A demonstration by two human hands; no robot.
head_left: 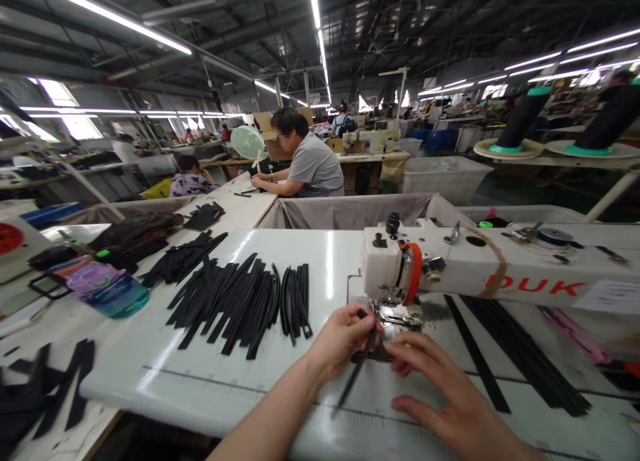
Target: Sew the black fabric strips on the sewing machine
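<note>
My left hand pinches a narrow black strip near its upper end, just in front of the sewing machine's needle area. The strip's lower end hangs down towards the table's front edge. To its right, my right hand has its fingers spread, the fingertips close to the metal plate; no object shows in it. The white sewing machine has an orange guard. Many black strips lie in a row left of my hands, and longer black strips lie under the machine arm.
A printed ruler runs along the table's front. At the left are a purple and teal bag and more black pieces. A person in grey sits beyond the cloth-lined bin. Thread cones stand at the right.
</note>
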